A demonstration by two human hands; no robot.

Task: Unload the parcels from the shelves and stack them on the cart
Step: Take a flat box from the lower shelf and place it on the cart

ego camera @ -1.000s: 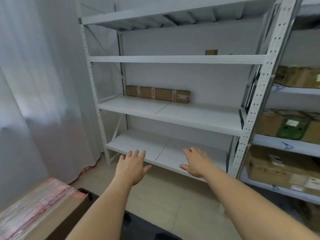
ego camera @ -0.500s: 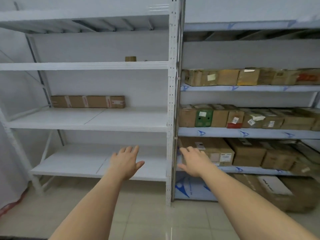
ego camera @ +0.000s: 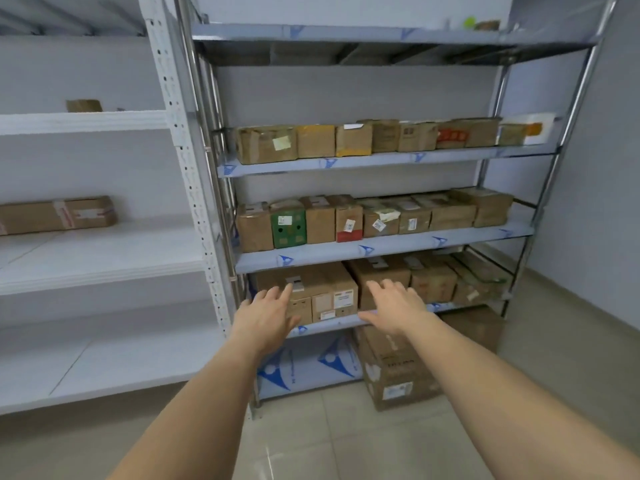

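progress: early, by my read. The metal rack [ego camera: 374, 161] has three shelves lined with parcels; nothing is in my hands and the cart is out of view.
left: white rack [ego camera: 104, 258] nearly bare, with one long flat box [ego camera: 59, 214] and a small one [ego camera: 83, 105] up top.
grip: my left hand [ego camera: 266, 317] and right hand [ego camera: 394, 306] are spread flat, fingers straight, holding nothing.
target: probably the big carton [ego camera: 311, 289] on the lower shelf, just ahead of my fingertips; contact unclear.
orientation: its labelled end faces me, and its long axis seems to run back into the shelf.
left over: floor carton [ego camera: 394, 372] plus all the rows.
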